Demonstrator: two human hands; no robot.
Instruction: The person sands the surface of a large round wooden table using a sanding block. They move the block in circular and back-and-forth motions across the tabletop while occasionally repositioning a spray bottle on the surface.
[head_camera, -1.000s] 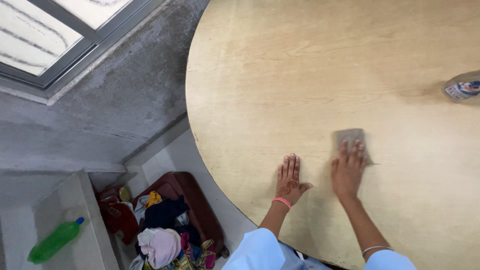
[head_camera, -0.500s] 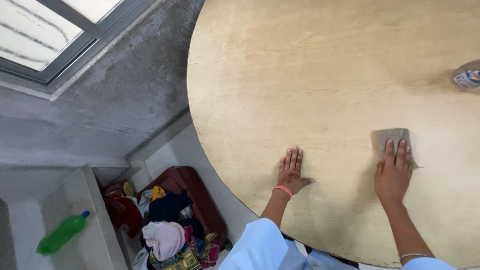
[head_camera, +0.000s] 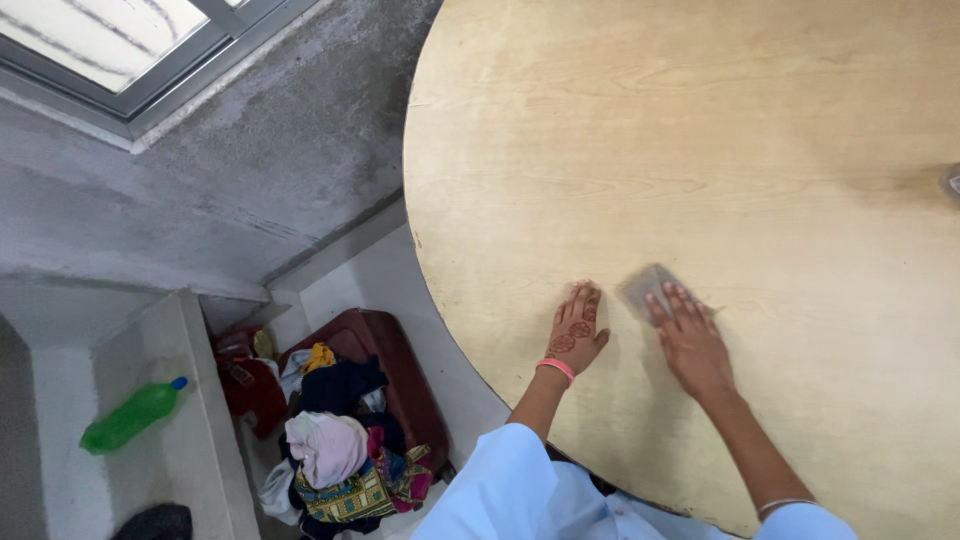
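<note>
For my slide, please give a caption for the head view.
Right hand presses a small grey-brown pad onto a round pale wooden table; left hand lies flat beside it.

There is one camera, worn on the person's head. It looks almost straight down from high up. The round wooden table (head_camera: 700, 150) fills the right and far part. The floor, far below, shows at the near left. Both hands sit near the bottom, close under the camera.
</note>
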